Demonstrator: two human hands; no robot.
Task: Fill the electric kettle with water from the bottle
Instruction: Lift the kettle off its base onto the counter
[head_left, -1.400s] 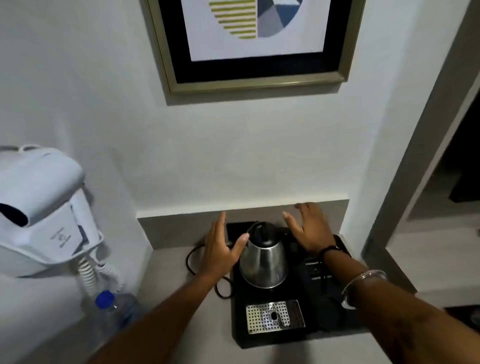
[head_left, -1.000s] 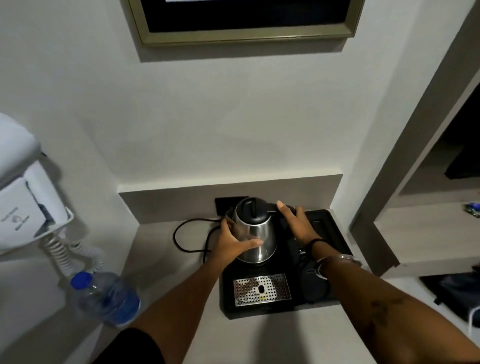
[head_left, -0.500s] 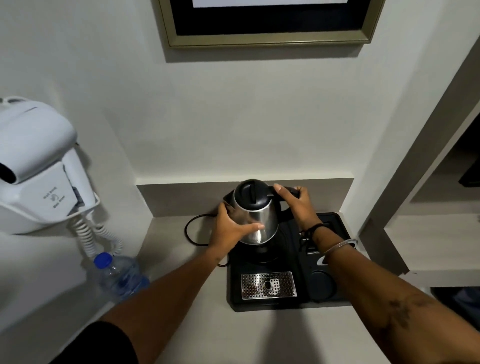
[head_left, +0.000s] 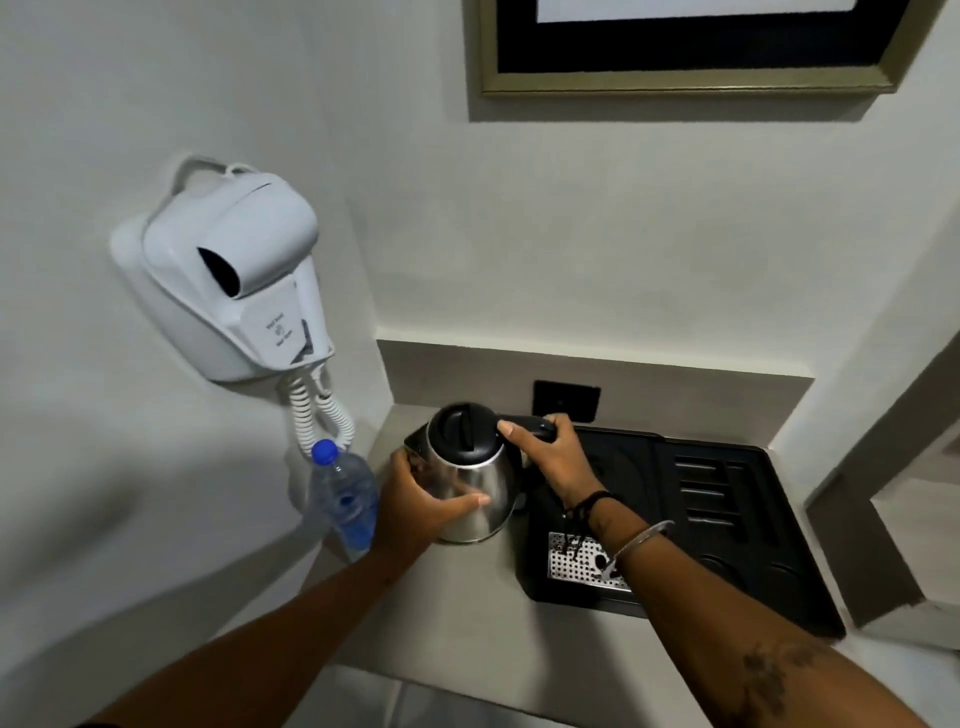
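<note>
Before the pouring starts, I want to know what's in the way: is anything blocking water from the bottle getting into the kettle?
Yes. The kettle's black lid is shut, and the bottle still wears its blue cap. Both hands, left hand and right hand, are occupied holding the kettle.

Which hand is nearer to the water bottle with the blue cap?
The left hand. It grips the kettle body on the side facing the water bottle, just beside it. The right hand holds the kettle handle on the far side, away from the bottle.
</note>
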